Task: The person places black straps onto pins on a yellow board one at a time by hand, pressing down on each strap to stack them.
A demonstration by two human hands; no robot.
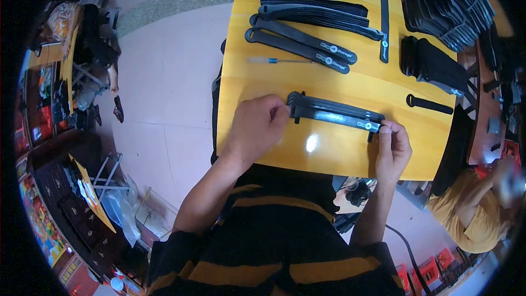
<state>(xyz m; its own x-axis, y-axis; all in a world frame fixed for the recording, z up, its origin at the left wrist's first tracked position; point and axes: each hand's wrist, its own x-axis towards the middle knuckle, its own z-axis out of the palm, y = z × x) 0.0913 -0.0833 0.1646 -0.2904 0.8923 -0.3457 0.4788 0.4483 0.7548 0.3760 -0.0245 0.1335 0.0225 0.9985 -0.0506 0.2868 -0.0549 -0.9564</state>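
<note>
Between left hand (258,124) and right hand (392,145), black straps (335,114), ends in fingertip grip.

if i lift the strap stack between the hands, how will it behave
The strap stack would probably bend, being long and thin. Its layers could shift, since their edges sit staggered. Its shiny face may feel slick.

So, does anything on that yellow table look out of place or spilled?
Nothing looks spilled. One Wrap-It Storage strap lies crosswise by the right end of a strap bundle, so it looks askew. The thin tool with a blue collar also stands out, lying among straps.
</note>
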